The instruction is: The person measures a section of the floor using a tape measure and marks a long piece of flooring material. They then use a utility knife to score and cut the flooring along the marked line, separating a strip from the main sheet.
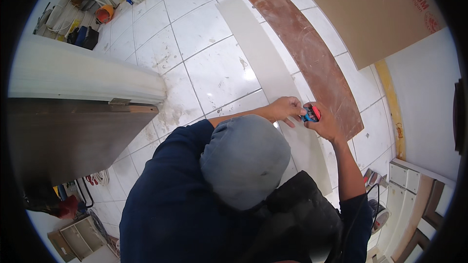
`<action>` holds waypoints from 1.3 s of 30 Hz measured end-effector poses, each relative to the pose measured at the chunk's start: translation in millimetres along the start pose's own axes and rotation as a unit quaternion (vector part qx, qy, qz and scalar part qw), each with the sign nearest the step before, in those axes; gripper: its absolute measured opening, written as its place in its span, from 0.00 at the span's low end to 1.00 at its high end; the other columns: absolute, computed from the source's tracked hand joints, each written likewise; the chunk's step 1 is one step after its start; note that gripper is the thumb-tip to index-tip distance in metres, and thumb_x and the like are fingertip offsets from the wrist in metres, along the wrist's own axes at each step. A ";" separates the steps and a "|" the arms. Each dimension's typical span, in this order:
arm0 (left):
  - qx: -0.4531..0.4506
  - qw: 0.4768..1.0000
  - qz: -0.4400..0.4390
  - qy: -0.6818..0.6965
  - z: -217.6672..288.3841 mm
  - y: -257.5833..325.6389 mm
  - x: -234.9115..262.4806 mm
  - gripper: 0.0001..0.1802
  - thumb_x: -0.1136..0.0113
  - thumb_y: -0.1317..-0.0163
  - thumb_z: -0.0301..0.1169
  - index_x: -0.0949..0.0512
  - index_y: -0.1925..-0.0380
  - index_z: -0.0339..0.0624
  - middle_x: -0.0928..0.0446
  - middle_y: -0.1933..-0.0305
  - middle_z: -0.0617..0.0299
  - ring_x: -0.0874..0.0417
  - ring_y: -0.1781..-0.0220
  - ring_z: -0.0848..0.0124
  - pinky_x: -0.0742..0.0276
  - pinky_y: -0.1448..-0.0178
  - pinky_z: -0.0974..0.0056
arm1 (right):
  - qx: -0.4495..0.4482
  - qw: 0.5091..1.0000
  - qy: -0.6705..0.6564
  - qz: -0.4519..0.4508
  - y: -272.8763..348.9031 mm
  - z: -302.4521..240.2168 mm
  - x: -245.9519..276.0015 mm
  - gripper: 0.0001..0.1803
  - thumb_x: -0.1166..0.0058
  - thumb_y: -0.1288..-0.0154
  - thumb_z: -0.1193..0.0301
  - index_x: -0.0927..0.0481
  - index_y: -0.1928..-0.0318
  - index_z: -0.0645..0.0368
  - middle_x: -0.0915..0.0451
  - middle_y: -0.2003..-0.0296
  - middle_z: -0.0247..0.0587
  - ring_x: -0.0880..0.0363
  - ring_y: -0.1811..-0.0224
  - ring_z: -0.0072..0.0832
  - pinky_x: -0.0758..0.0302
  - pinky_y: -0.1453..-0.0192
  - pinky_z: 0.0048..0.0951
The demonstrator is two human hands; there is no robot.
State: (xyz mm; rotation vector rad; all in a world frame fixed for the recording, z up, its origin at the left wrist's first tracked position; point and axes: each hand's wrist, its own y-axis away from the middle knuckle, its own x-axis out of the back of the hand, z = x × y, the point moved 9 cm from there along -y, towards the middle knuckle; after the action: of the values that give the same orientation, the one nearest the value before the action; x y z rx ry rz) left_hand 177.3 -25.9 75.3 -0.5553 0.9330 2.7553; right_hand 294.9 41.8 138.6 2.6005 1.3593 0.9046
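Observation:
My right hand (324, 122) is closed around a small red, blue and black tape measure (312, 113). Close beside it on the left, my left hand (284, 109) has its thumb and fingertips pinched together at the tape measure's near side. What those fingertips grip is too small to make out, and no drawn-out blade shows. Both hands are over a long pale strip of board (263, 51) lying on the tiled floor. Part of that strip is hidden beneath my hands and body.
A reddish-brown board (304, 51) lies alongside the pale strip. A large tan gypsum sheet (363, 14) is at the upper right, near a yellowish wood strip (392, 102). At left stands a dark door (78, 141); an orange bucket (104, 14) sits among tools beyond it.

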 end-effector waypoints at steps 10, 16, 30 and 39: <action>-0.150 0.966 0.208 -0.043 13.4 33.0 123.2 0.10 0.31 0.33 0.35 0.20 0.68 0.43 0.22 0.69 0.66 0.22 0.69 0.79 0.20 0.69 0.69 | -0.154 0.952 0.235 0.126 -15.7 96.0 86.5 0.28 0.35 0.48 0.62 0.18 0.46 0.60 0.16 0.57 0.54 0.17 0.49 0.45 0.23 0.43 0.38; -0.020 0.890 0.415 -0.188 -27.2 46.4 228.9 0.13 0.29 0.37 0.37 0.14 0.65 0.36 0.19 0.75 0.63 0.22 0.77 0.76 0.20 0.71 0.70 | -0.138 0.900 0.362 0.200 -49.5 111.0 145.1 0.27 0.37 0.39 0.58 0.22 0.41 0.52 0.22 0.40 0.48 0.18 0.44 0.50 0.21 0.43 0.46; 0.039 0.845 0.423 -0.325 -24.1 -7.0 226.5 0.21 0.30 0.38 0.45 0.16 0.69 0.35 0.15 0.74 0.56 0.15 0.76 0.67 0.19 0.66 0.63 | -0.010 0.892 0.406 0.201 -201.1 46.7 80.1 0.25 0.43 0.39 0.71 0.25 0.39 0.52 0.30 0.32 0.45 0.17 0.46 0.52 0.19 0.45 0.50; -0.085 0.823 0.421 -0.372 -3.0 -1.3 217.1 0.14 0.33 0.38 0.38 0.15 0.65 0.37 0.14 0.68 0.48 0.12 0.66 0.57 0.19 0.57 0.57 | 0.050 0.899 0.397 0.180 -216.0 74.5 59.3 0.29 0.41 0.44 0.75 0.24 0.39 0.59 0.29 0.33 0.52 0.22 0.39 0.55 0.22 0.39 0.50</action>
State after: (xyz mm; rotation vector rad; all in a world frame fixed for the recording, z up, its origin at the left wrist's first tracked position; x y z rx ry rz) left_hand -19.9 -16.1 -15.0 1.1545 0.8229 3.2835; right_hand 202.9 233.3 35.7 2.7082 1.0217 2.1817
